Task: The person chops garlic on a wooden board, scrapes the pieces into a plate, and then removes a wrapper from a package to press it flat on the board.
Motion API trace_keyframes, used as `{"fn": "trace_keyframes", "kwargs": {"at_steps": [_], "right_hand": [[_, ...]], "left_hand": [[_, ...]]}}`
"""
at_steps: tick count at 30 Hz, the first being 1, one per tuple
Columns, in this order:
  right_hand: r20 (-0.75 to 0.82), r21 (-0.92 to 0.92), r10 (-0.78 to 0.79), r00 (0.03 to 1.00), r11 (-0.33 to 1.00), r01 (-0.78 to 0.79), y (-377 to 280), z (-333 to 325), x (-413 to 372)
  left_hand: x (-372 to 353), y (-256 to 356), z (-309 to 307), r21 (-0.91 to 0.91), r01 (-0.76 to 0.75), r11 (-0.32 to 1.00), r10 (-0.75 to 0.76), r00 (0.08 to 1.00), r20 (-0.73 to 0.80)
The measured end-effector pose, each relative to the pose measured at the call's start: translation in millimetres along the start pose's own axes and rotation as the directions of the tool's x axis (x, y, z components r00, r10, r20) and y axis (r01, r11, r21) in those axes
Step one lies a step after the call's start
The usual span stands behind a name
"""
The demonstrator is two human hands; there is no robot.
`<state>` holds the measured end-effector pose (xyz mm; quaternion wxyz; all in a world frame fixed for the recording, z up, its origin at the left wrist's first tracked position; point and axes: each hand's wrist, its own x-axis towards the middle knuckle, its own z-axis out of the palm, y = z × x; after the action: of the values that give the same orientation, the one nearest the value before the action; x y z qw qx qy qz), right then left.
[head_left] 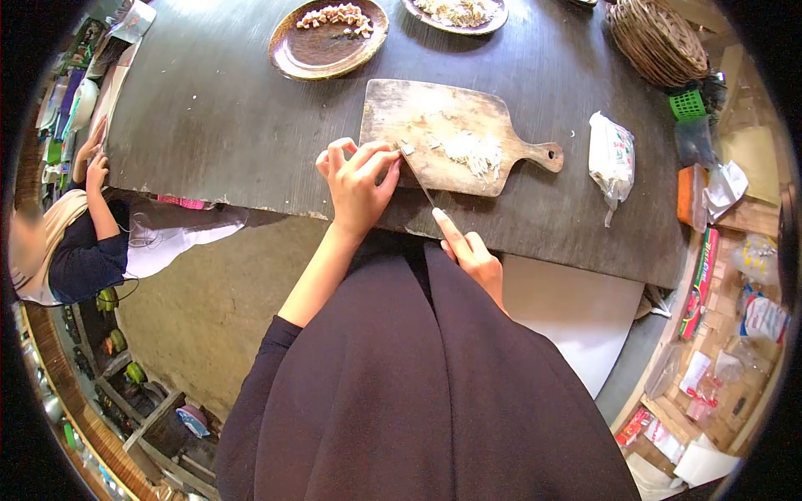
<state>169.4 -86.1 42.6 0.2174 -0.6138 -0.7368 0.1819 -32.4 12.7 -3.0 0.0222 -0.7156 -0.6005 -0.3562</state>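
A wooden cutting board with a handle pointing right lies near the table's front edge. Finely cut pale strips are heaped on its right half. My right hand grips a knife, its index finger stretched along the back; the handle is hidden in the palm. The blade slants up and left over the board's lower edge. Beside its tip lie small pale pieces. My left hand is at the board's left edge, thumb and index finger pinched together by the blade; whatever they hold is hidden.
At the back are a brown plate of small diced pieces and another plate of pale shreds. A white plastic packet lies right of the board; stacked wicker trays stand behind it. Another person sits at the left.
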Motion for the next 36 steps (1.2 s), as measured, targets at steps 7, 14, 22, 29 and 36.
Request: {"fn": "trace_keyframes", "kwargs": {"at_steps": [7,14,22,29,36], "right_hand": [[0.055,0.007,0.012,0.998,1.000,-0.013,6,5,0],[0.012,0.014,-0.021,1.000,1.000,0.021,6,2,-3],[0.027,-0.002,-0.022,0.999,1.000,0.022,4,1,-2],[0.019,0.031,-0.005,1.000,1.000,0.004,2,0,-2],[0.116,0.009,0.047,0.992,0.999,-0.049,2,-1,3]], "left_hand": [[0,0,-2,-0.001,-0.008,1.000,0.008,1.000,-0.001],[0,-1,0,-0.008,-0.013,1.000,0.013,1.000,-0.012],[0,0,0,-0.013,0.003,1.000,-0.004,1.000,-0.004],[1,-1,0,-0.019,-0.005,1.000,0.005,1.000,-0.009],[1,-1,0,-0.010,-0.006,1.000,0.006,1.000,-0.009]]}}
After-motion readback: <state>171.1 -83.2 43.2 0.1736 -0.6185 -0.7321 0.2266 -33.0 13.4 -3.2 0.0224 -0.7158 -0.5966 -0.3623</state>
